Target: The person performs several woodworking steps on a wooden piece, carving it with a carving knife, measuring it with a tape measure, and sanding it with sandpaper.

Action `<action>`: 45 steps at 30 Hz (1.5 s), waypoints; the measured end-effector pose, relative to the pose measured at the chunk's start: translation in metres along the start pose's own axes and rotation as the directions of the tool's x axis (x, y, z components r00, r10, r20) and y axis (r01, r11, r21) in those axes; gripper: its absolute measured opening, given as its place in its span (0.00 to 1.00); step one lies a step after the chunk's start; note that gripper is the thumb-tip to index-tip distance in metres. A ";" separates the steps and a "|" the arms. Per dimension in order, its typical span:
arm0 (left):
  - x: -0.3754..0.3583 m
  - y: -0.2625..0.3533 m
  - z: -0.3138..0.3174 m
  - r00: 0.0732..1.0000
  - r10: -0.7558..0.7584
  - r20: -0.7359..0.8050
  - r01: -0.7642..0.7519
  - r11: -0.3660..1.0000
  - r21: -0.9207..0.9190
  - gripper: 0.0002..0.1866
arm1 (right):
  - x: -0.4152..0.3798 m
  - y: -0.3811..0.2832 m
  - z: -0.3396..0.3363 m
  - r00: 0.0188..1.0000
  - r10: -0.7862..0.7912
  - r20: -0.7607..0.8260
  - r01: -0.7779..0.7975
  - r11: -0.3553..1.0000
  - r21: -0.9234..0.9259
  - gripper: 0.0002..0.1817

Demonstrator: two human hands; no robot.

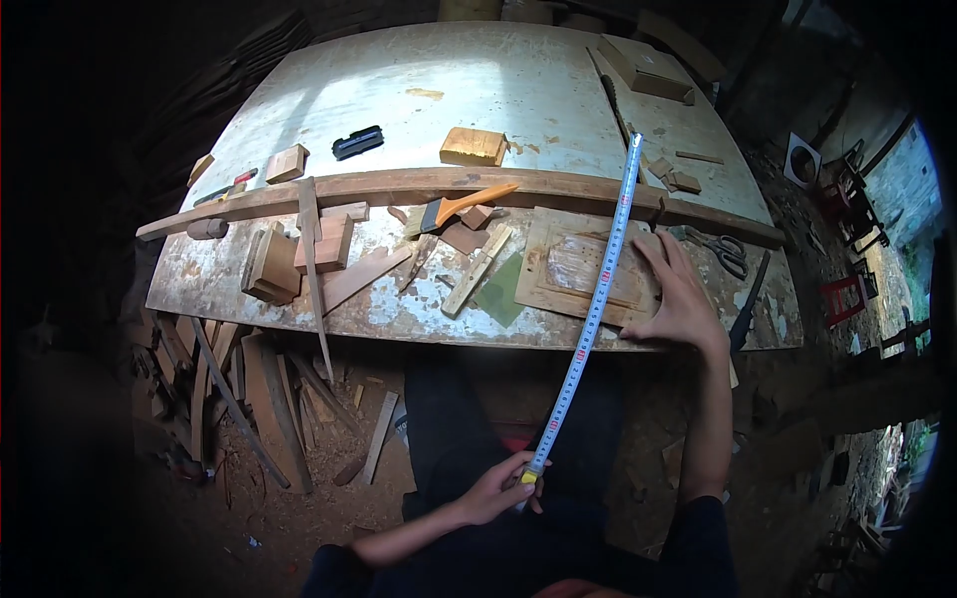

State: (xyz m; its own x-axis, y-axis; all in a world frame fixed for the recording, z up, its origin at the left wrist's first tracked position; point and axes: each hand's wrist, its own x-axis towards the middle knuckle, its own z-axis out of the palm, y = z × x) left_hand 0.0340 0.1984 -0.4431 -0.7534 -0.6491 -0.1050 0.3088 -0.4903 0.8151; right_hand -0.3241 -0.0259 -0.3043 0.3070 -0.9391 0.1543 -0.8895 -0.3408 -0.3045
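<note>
Head view: workbench [359, 95], paint worn toward the near edge; a long wooden beam [399, 183] crosses it from left edge to right.
Left edge: red-handled tool [239, 183] on the far side of the beam; dark rounded piece [207, 229] on the near side.
Near edge, left part: two wooden blocks [329, 244] side by side; a narrow strip [312, 269] beside them overhangs the near edge.
Far side of beam, middle: black object [357, 143], identity unclear; yellowish block [474, 147] to its right.
Brush: orange-handled brush [454, 208], handle tilted up over the beam.
Green sheet [501, 291]: flat near the near edge, just left of the panel.
Left hand [498, 490]: grasping the tape measure's case, below the near edge.
Tape measure [593, 319]: blade drawn out, passing over the near edge, panel and beam.
Wooden panel [538, 284]: at the near edge, right of middle.
Right hand [683, 299]: grasping the panel's right side, thumb and fingers spread.
Far right corner: box [646, 70].
Right edge: scissors [728, 254], near the right hand.
</note>
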 end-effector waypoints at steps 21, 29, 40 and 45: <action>0.000 -0.009 -0.010 0.988 -0.084 -0.131 0.081 0.996 -0.030 0.24 | 0.011 -0.003 0.028 0.928 0.166 -0.333 -0.170 0.985 0.017 0.48; -0.010 -0.006 -0.015 0.988 -0.091 -0.126 0.092 0.996 0.001 0.24 | -0.019 -0.004 0.061 0.842 0.289 -0.455 -0.191 0.949 0.250 0.39; -0.010 0.010 -0.008 0.987 -0.103 -0.121 0.098 0.994 -0.043 0.28 | -0.021 -0.040 0.073 0.854 -0.008 -0.520 0.145 0.964 0.224 0.25; 0.008 0.019 0.002 0.985 -0.098 -0.141 0.099 0.995 0.005 0.30 | -0.016 -0.053 0.082 0.871 -0.080 -0.484 0.174 0.973 0.153 0.24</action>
State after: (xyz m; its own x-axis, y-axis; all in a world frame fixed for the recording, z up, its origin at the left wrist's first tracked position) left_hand 0.0327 0.1853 -0.4270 -0.6907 -0.6735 -0.2634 0.2292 -0.5493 0.8036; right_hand -0.2539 0.0042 -0.3677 0.1743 -0.7699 0.6139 -0.7603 -0.5014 -0.4130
